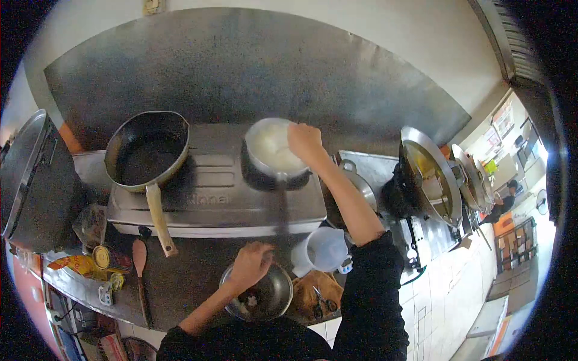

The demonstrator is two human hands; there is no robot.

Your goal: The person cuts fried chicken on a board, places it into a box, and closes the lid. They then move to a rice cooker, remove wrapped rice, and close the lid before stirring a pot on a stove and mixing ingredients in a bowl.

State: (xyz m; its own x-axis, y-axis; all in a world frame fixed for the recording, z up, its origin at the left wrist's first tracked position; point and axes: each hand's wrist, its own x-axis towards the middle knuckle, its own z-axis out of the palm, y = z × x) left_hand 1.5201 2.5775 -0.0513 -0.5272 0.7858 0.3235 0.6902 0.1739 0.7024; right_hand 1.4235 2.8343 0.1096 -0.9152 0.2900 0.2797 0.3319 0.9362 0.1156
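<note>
My right hand (304, 141) reaches over the stove and grips the right rim of a small pot (271, 150) holding white liquid, which sits on the right burner. My left hand (251, 263) is down at the counter's front edge, fingers curled into a round metal bowl (265, 296) with dark bits inside; whether it holds anything there is hidden. A clear plastic jug (322, 249) stands just right of the bowl.
A dark frying pan (146, 150) with a wooden handle sits on the left burner of the steel stove (211, 198). A wooden spatula (140, 271), tins and packets lie at left. Scissors (319, 301) rest on a board. A large wok (430, 174) stands right; a big lidded pot (33, 180) far left.
</note>
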